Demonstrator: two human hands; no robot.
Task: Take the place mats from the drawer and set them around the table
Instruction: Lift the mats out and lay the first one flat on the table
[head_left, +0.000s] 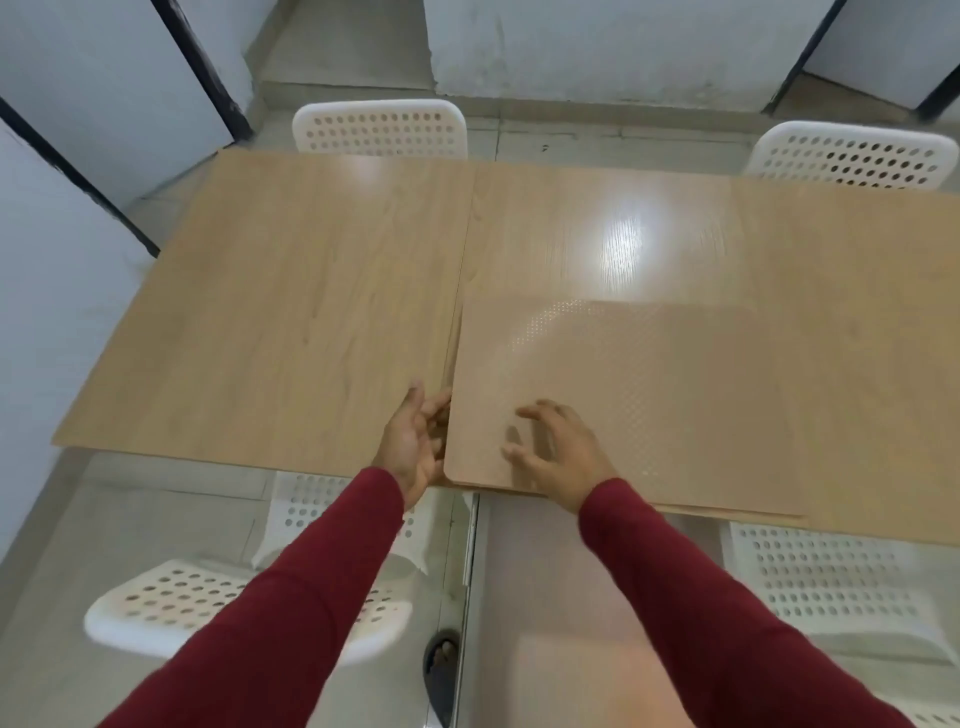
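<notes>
Place mats: a stack of tan place mats (639, 405) lies flat on the near right part of the table, its near edge at the table's near edge; thin layers show along that edge, and the top mat has a dotted texture.
Table: light wood table (291, 312), with a seam running down the middle just left of the stack.
Left hand: the left hand (413, 447) is at the stack's near left corner, palm turned toward the mats' left edge, fingers loosely curled; whether it grips the edge cannot be told.
Right hand: the right hand (558, 454) rests on top of the stack near that corner, fingers spread.
Sleeves: both arms wear dark red sleeves (311, 582).
Chairs: white perforated chairs (379, 127) stand on the far and near sides of the table.
</notes>
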